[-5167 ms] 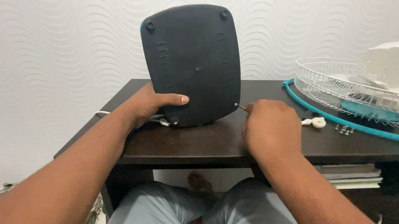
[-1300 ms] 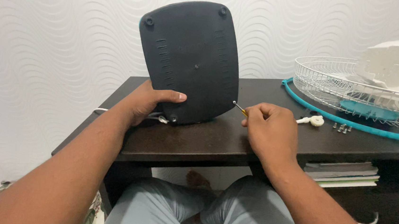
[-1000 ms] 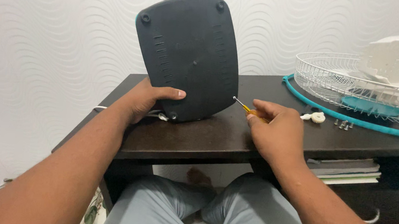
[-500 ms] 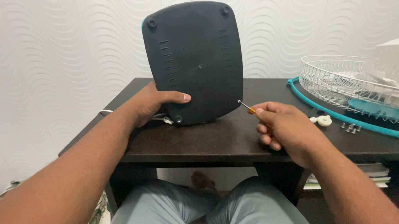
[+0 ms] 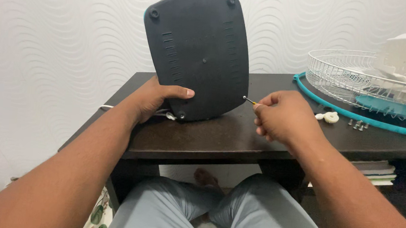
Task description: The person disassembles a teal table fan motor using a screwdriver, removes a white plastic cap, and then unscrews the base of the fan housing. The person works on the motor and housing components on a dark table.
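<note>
Dark grey base (image 5: 198, 55) stands upright at frame centre, long axis vertical, underside facing you; your left hand (image 5: 158, 98) grips its edge, right hand (image 5: 280, 117) pinches a screwdriver (image 5: 249, 100) pointing left.

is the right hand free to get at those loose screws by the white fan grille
Probably yes. The screws lie in the open on the dark table, just past the right hand, nothing between them, though that hand holds a small screwdriver.

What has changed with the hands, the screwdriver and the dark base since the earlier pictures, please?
The right hand has brought the screwdriver tip back to the lower right corner of the dark base, after drawing slightly away a second ago. The left hand still steadies the base upright on the table. The fan grille, screws and white knob lie unmoved.
</note>
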